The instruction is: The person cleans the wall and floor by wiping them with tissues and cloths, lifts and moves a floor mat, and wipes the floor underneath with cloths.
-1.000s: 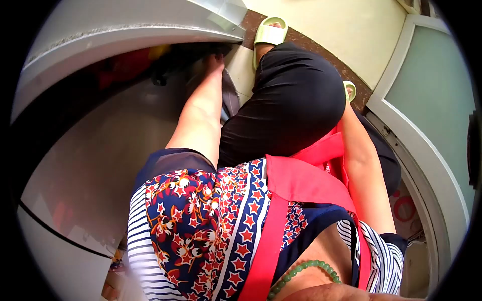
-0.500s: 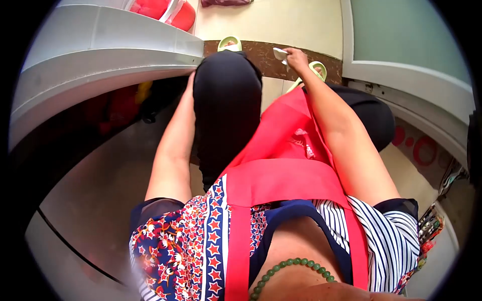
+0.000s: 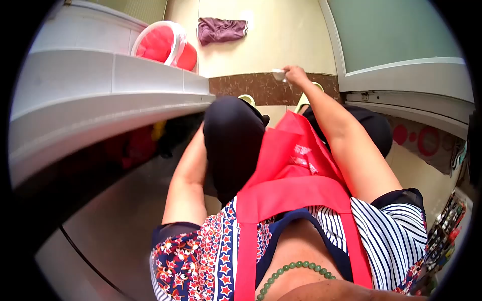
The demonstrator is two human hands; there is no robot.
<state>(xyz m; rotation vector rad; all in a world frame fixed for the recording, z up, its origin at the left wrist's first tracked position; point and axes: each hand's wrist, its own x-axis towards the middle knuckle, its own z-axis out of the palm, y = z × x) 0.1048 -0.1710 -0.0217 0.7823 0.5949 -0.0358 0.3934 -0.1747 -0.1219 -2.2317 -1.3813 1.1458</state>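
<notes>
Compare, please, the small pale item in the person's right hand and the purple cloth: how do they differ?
The pale item is whitish, while the purple cloth is darker. The pale item looks smaller than the purple cloth. The right hand holds the pale item; the purple cloth lies on the floor.

Cream flooring (image 3: pixel 281 37) is extending across the far side of the room, and a glossy brown marbled strip (image 3: pixel 241 83) is crossing it. On the right, a door is presenting a frosted grey-green panel (image 3: pixel 401 32), with a white frame (image 3: pixel 411 75) surrounding it. On the left, a white-tiled ledge (image 3: pixel 80 72) is curving through the view, its joints showing clearly, and a dark recess (image 3: pixel 100 150) is lying beneath its lip. A smooth grey surface (image 3: pixel 125 210) is occupying the lower left, dully reflecting. Bright light is falling on the far floor, while the recess is remaining in deep shadow.
</notes>
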